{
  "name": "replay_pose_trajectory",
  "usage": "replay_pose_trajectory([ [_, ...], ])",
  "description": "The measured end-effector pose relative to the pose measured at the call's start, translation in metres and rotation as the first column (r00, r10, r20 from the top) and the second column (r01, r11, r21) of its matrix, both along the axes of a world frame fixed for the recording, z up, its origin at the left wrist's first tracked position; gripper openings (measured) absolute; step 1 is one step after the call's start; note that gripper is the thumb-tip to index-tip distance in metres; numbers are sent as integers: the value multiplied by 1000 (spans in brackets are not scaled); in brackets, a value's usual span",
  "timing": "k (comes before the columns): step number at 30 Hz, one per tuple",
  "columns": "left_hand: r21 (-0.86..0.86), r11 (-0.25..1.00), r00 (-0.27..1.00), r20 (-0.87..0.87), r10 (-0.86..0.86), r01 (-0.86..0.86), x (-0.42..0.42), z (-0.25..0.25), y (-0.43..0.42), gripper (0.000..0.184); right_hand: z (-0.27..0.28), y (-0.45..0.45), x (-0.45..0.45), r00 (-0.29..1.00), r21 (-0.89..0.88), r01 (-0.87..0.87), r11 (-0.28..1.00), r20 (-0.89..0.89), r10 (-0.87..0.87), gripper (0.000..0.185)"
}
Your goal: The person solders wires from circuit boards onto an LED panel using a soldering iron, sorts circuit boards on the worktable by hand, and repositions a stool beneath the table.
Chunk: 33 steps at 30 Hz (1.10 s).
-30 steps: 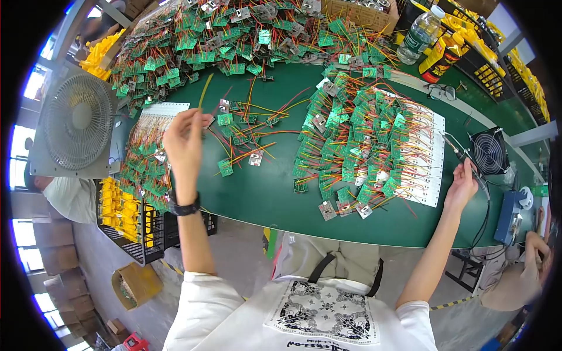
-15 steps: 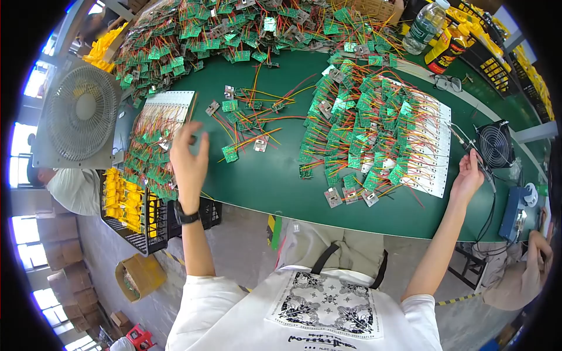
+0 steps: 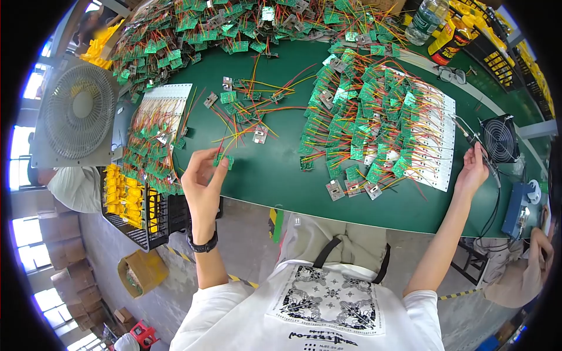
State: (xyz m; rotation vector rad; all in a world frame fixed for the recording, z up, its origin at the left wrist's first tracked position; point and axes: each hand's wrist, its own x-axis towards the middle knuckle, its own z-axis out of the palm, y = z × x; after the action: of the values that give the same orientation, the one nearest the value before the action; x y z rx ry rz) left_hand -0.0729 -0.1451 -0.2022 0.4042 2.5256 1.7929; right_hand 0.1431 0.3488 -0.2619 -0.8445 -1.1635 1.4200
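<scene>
My left hand (image 3: 202, 178) pinches a small green circuit board (image 3: 227, 161) with wires between thumb and fingers, just above the table's near left part. Beyond it lies a loose cluster of wired circuit boards (image 3: 240, 111). To its left, more wired boards rest on a white perforated board (image 3: 170, 93). At the right, my right hand (image 3: 472, 172) is closed around a soldering iron (image 3: 472, 138), whose thin tip points up and left. Beside that tip is a second white perforated board (image 3: 439, 146), with rows of wired green boards (image 3: 363, 117) along its left.
A large heap of wired boards (image 3: 234, 26) covers the back of the green table (image 3: 263, 193). A small black fan (image 3: 499, 139) and a blue soldering station (image 3: 516, 210) stand at right. Glasses (image 3: 452, 75), a bottle (image 3: 427, 22) and a yellow container (image 3: 451, 40) sit behind.
My left hand has moved right from beside the left perforated board and closed on a loose circuit board at the cluster's near side. My right hand stays on the soldering iron, slightly higher.
</scene>
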Motion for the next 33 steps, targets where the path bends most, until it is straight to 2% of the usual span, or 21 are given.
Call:
replay_pose_trajectory([
  [1,-6,1000,1000,3,4,-4,5,5,1,22,-1,2,1,1000,-1,-3,1000,1,3,14],
  [3,54,999,992,122,-10,4,15,14,4,23,0,0,1,1000,2,-13,1000,-2,13,15],
  [7,116,993,993,113,-30,17,21,15,6,21,0,1,3,999,-2,-32,999,0,32,15],
  [9,224,974,993,102,-57,33,20,15,4,20,2,-1,1,1000,-7,-20,1000,-19,20,15],
  [12,243,970,996,91,-10,-12,9,9,-1,18,3,-3,1,1000,-6,-11,1000,-13,11,16],
  [13,159,987,999,32,34,-38,-2,5,-2,20,3,-3,1,999,-7,-20,1000,-24,20,15],
  [14,161,986,999,31,33,-38,-17,-3,-7,20,2,-2,1,999,-5,-20,1000,-26,20,15],
  [16,-113,979,971,-191,146,-170,-49,-21,-19,29,1,0,2,999,-12,-27,1000,-21,26,15],
  [17,-111,979,970,-193,145,-169,-61,-25,-22,29,2,-1,2,999,-11,-25,1000,-23,25,15],
  [19,-362,862,880,-440,178,-355,-77,-29,-21,34,4,-4,0,1000,-11,-10,1000,-24,10,13],
  [20,-357,866,880,-442,174,-350,-76,-27,-17,34,4,-3,0,1000,-7,-4,1000,-27,4,13],
  [22,-501,657,632,-773,-49,-563,-67,-22,-9,37,2,-2,1,1000,-24,-3,1000,-23,3,12],
  [23,-472,717,622,-780,-69,-513,-62,-19,-2,36,1,-1,2,1000,-27,3,1000,-12,-4,11],
  [24,-474,719,623,-779,-72,-509,-54,-20,5,36,2,-1,2,1000,-27,8,1000,-10,-8,11],
  [26,-466,859,873,-485,-48,-211,-36,-22,21,37,2,-2,1,1000,-31,18,999,-4,-18,11],
  [29,-427,904,914,-355,-194,26,-17,-22,57,34,6,-6,0,1000,-11,-16,1000,-24,16,12],
  [33,-523,851,913,-329,-240,35,-25,-25,57,29,6,-5,0,1000,-26,0,1000,-18,-1,12],
])
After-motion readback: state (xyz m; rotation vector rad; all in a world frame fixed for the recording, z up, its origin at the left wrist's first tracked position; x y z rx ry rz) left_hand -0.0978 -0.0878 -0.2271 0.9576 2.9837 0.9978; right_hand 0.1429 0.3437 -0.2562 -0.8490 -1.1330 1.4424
